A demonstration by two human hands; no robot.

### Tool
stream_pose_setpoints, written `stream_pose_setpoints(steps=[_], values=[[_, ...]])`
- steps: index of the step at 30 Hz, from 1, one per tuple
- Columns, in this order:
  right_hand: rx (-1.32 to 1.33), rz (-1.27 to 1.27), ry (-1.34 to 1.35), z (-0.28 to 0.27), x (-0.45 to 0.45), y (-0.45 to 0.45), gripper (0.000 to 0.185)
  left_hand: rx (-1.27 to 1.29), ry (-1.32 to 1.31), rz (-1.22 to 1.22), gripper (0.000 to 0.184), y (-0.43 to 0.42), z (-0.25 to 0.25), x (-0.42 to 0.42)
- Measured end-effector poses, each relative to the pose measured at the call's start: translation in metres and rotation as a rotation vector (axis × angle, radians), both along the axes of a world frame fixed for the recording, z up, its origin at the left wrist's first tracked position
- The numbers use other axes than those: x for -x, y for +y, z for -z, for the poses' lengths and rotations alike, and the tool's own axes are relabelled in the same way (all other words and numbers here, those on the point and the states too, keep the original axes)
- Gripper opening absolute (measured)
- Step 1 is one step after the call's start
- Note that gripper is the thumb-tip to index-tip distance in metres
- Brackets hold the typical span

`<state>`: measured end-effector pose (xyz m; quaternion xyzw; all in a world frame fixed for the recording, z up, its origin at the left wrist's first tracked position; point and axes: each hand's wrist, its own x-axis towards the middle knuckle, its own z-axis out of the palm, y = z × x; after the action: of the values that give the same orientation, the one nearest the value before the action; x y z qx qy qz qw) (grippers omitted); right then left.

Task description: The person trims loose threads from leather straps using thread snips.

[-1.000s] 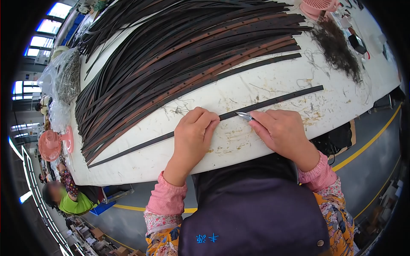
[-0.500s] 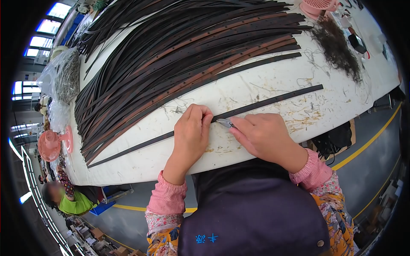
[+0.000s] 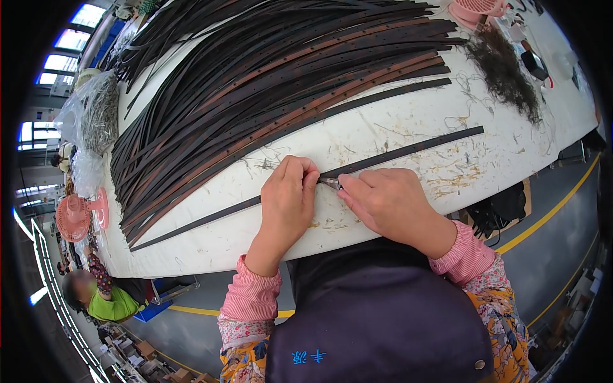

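A long dark strip [image 3: 408, 150] lies slantwise across the white table. My left hand [image 3: 288, 204] is closed in a pinch on the strip near its middle. In my right hand [image 3: 386, 201] is a small metal cutting tool [image 3: 329, 182], its tip against the strip right beside my left fingertips. The right fingers are wrapped round the tool and hide most of it. Beyond the hands lies a large pile of dark and brown strips [image 3: 274, 83], some with small holes along them.
Dark fibres [image 3: 504, 70] and a pink fan [image 3: 476, 9] are at the back right. A second pink fan [image 3: 75, 217] and a plastic bag [image 3: 96, 115] stand at the left. Thread scraps dot the table [image 3: 357, 223]. A person in green [image 3: 115, 305] is at the lower left.
My right hand has moved left with the tool, bringing its tip to my left fingertips. My left hand has shifted slightly left and keeps its pinch. The strip has barely moved.
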<state>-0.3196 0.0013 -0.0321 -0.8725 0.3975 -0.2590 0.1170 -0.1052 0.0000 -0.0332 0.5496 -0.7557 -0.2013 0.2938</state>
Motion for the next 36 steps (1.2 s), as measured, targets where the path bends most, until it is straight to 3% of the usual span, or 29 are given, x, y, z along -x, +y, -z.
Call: stream_pose_setpoints(steps=[6,8,9,11,12,14,18,23,28,31,36], values=[[0.014,-0.001,0.005,0.002,0.001,0.0,0.02,0.026,0.06,-0.074,0.002,0.001,0.006,-0.006],[0.019,0.0,-0.007,0.002,0.003,-0.001,0.02,-0.206,0.507,-0.31,0.001,-0.001,0.009,-0.019],[0.021,0.012,0.002,0.001,0.004,-0.001,0.019,-0.205,0.507,-0.309,0.001,-0.004,0.012,-0.027],[0.022,0.024,0.011,-0.001,0.009,-0.002,0.019,0.172,0.59,-0.387,0.006,-0.014,0.016,-0.039],[0.016,0.039,0.028,-0.002,0.012,-0.003,0.018,0.172,0.59,-0.387,0.006,-0.012,0.014,-0.044],[0.011,0.05,0.044,-0.001,0.018,-0.005,0.018,0.16,0.129,-0.291,0.015,-0.006,-0.002,-0.047],[0.039,0.104,0.011,0.002,0.031,-0.008,0.015,0.072,-0.013,-0.05,0.031,0.002,-0.007,-0.036],[0.015,0.125,0.034,-0.002,0.037,-0.007,0.017,-0.04,-0.019,0.034,0.032,-0.005,-0.01,-0.021],[0.007,0.117,-0.005,-0.001,0.035,-0.008,0.017,-0.175,0.103,0.039,0.011,-0.011,-0.01,-0.018],[0.007,0.075,-0.034,-0.001,0.026,-0.006,0.016,-0.258,0.093,-0.02,0.007,-0.013,-0.014,-0.011],[0.001,0.023,0.0,-0.001,0.01,-0.005,0.018,-0.064,-0.008,0.008,0.005,-0.01,-0.002,-0.006]])
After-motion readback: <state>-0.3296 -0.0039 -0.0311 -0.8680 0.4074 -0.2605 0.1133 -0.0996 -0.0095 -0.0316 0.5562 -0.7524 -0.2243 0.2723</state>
